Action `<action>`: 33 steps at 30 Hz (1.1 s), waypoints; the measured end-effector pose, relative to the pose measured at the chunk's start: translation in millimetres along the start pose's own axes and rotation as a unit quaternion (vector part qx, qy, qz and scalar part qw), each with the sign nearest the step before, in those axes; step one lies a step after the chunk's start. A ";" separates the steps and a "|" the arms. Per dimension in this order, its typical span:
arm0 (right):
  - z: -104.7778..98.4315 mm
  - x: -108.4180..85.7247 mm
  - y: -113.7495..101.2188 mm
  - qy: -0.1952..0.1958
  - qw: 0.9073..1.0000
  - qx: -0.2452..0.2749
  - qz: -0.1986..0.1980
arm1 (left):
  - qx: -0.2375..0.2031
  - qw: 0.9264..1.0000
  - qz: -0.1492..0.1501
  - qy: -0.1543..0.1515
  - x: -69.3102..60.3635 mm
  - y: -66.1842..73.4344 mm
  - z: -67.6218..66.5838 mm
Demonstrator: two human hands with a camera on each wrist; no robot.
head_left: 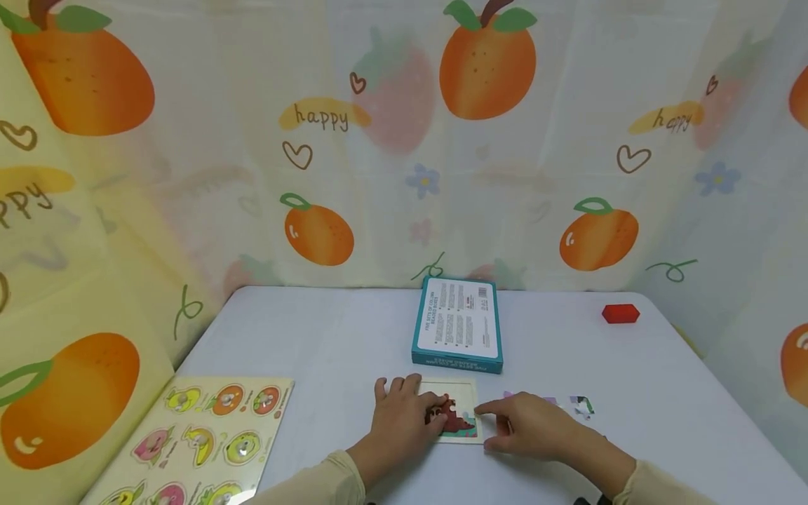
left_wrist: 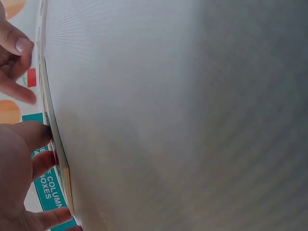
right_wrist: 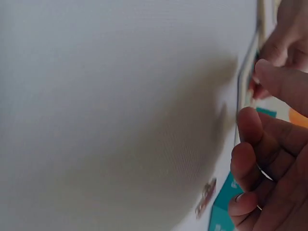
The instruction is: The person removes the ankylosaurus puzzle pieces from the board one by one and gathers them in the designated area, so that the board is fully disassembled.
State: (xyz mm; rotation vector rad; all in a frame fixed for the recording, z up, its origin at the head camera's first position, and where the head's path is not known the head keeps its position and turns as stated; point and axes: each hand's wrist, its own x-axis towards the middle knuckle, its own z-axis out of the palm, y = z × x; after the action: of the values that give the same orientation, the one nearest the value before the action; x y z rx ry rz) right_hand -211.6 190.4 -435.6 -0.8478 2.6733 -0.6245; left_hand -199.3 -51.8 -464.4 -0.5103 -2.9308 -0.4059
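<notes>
In the head view, a small square puzzle board (head_left: pixel 463 394) lies between the hands, with brown and teal picture pieces (head_left: pixel 456 423) in its lower part and a bare pale area above. The left hand (head_left: pixel 401 422) rests over the board's left side, thumb and index fingertip touching the brown piece, other fingers spread. The right hand (head_left: pixel 536 424) has its index finger extended to the board's right edge, the other fingers bent, nothing seen held. In the left wrist view the board's edge (left_wrist: pixel 62 161) shows side-on beside the left hand (left_wrist: pixel 21 168). The right hand (right_wrist: pixel 274 159) appears loosely bent in its own wrist view.
Loose purple pieces (head_left: pixel 548 400) and a green and white piece (head_left: pixel 582 407) lie behind and right of the right hand. A teal-edged box (head_left: pixel 457 319) stands behind the board. A red block (head_left: pixel 621 313) is at back right, a fruit puzzle board (head_left: pixel 211 414) at left.
</notes>
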 end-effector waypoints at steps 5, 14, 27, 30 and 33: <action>8.6 8.0 -9.1 0.004 1.000 -0.022 0.005 | 0.004 1.000 0.001 0.000 1.0 -0.7 0.5; 12.6 15.9 -11.8 0.032 0.999 0.009 0.006 | 0.011 1.000 -0.004 0.001 4.0 0.1 0.6; 5.0 9.8 -14.3 0.064 0.997 0.024 0.030 | 0.014 1.000 0.002 0.002 3.5 -0.3 2.2; -5.9 -4.3 -2.6 0.043 0.996 0.044 0.061 | 0.009 1.000 -0.003 -0.006 3.4 0.2 1.7; -15.5 -25.1 16.9 0.018 0.994 0.073 0.084 | 0.005 1.000 -0.007 -0.011 3.3 1.1 1.0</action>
State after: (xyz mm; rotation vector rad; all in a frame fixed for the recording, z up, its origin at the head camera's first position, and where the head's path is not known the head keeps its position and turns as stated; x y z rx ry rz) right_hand -205.7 222.7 -427.0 -0.5707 2.6564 -0.7888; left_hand -202.1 -49.5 -464.5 -0.4972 -2.9579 -0.3907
